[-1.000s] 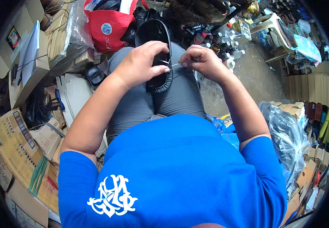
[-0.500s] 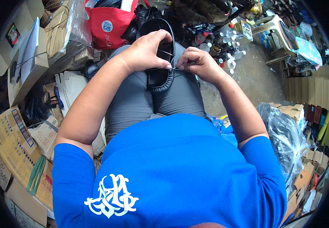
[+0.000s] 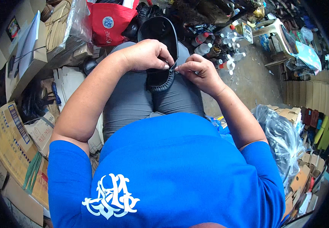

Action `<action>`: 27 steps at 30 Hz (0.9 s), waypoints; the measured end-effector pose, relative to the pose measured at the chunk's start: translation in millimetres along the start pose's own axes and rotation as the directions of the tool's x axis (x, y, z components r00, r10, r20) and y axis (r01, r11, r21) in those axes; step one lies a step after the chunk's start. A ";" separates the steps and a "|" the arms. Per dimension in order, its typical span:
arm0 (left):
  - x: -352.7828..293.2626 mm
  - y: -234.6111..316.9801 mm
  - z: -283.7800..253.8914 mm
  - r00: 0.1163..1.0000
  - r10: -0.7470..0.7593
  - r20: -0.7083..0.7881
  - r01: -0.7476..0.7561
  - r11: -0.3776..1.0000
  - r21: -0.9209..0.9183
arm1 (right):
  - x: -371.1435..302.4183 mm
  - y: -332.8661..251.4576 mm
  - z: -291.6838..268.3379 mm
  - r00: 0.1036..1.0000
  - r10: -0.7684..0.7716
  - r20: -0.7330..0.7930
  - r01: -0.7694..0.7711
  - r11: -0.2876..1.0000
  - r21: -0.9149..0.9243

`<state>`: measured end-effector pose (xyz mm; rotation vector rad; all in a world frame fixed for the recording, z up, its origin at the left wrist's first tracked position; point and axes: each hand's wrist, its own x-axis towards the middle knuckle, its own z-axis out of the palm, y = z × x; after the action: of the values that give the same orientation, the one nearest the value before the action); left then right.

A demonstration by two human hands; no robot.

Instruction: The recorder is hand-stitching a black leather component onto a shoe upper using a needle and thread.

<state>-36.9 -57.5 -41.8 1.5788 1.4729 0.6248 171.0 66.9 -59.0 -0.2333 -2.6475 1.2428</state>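
A black shoe with gathered stitching along its toe rim lies across my thighs, toe end toward me. Over its opening, my left hand has thumb and fingers closed at the right rim. Just right of that rim, my right hand is pinched, fingertips close to the stitched edge. What sits in the right pinch is too small to make out. Between the hands, a short thin shiny piece shows at the edge.
A red bag stands beyond my left knee. Several plastic bottles are on the floor to the right, near a worn chair. Cardboard boxes crowd the left; a clear plastic bag lies right.
My left fingers, spread over the shoe opening before, have curled in toward the right rim. A thin strand across the opening no longer shows. The right hand has shifted slightly, still pinched.
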 end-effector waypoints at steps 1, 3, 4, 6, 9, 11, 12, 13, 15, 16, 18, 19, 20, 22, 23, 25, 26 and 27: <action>-0.7 -0.1 0.4 1.000 0.000 -0.001 0.000 1.000 -0.001 | -0.2 -1.7 -0.8 1.000 -0.013 0.012 0.013 0.999 -0.046; -1.9 -0.5 1.2 1.000 0.010 0.012 -0.011 0.999 0.050 | 0.3 -3.9 -2.0 0.999 -0.025 0.024 0.027 0.995 -0.093; -1.8 -0.2 1.5 1.000 0.012 0.013 -0.013 0.999 0.049 | 0.0 -4.5 -2.8 0.997 -0.067 0.032 0.071 0.987 -0.146; -1.6 0.7 1.7 1.000 0.006 0.017 -0.008 0.996 0.094 | 0.0 -7.0 -4.6 0.993 -0.107 0.042 0.113 0.973 -0.199; -1.2 1.6 2.7 1.000 0.016 0.025 -0.019 0.989 0.145 | 2.2 -16.7 -8.2 0.986 -0.145 0.079 0.163 0.937 -0.309; -0.7 1.6 4.2 1.000 0.021 0.015 -0.023 0.986 0.163 | 5.6 -26.9 -12.2 0.976 -0.116 0.183 0.187 0.876 -0.445; -0.6 1.7 5.2 1.000 0.025 0.000 -0.025 0.983 0.183 | 8.1 -33.5 -13.7 0.977 -0.112 0.180 0.183 0.877 -0.445; -1.6 1.2 5.9 1.000 0.026 0.004 -0.026 0.983 0.183 | 11.6 -42.0 -14.4 0.967 -0.082 0.241 0.202 0.824 -0.530; -6.0 -1.3 8.4 0.978 0.191 -0.086 -0.150 0.925 0.349 | 20.6 -58.2 -11.6 0.944 -0.018 0.330 0.235 0.740 -0.630; -4.7 -1.1 10.0 0.977 0.197 -0.082 -0.157 0.923 0.350 | 23.5 -59.8 -8.7 0.946 -0.014 0.324 0.228 0.738 -0.635; -1.4 -1.6 14.9 0.953 0.242 -0.181 -0.147 0.894 0.423 | 28.9 -60.6 -5.1 0.916 -0.012 0.401 0.318 0.631 -0.708; -1.0 -3.0 17.0 0.946 0.245 -0.210 -0.135 0.892 0.431 | 29.8 -60.6 -3.4 0.926 0.029 0.377 0.262 0.669 -0.695; -0.1 -8.0 17.9 0.946 0.246 -0.212 -0.135 0.891 0.433 | 29.9 -57.6 -1.7 0.926 0.027 0.377 0.264 0.667 -0.696; 1.7 -16.0 17.1 0.929 0.254 -0.270 -0.161 0.933 0.323 | 29.1 -47.1 2.3 0.954 0.015 0.298 0.189 0.743 -0.643; 1.2 -17.4 17.0 0.929 0.253 -0.269 -0.161 0.933 0.322 | 28.7 -42.7 3.7 0.954 0.016 0.298 0.187 0.743 -0.642; -1.0 -18.6 16.6 0.935 0.220 -0.279 -0.149 0.956 0.254 | 28.2 -37.1 6.0 0.972 0.016 0.233 0.111 0.846 -0.521; -2.2 -18.4 17.0 0.936 0.217 -0.276 -0.147 0.956 0.253 | 29.7 -40.9 3.6 0.973 0.095 0.209 0.028 0.855 -0.518; -3.3 -17.9 17.7 0.938 0.190 -0.291 -0.125 0.966 0.228 | 32.1 -38.7 8.2 0.974 0.105 0.201 0.006 0.872 -0.489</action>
<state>-32.3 -66.4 -65.1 1.8375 1.6969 0.8688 135.9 43.8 -30.5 -0.2510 -3.1344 0.6118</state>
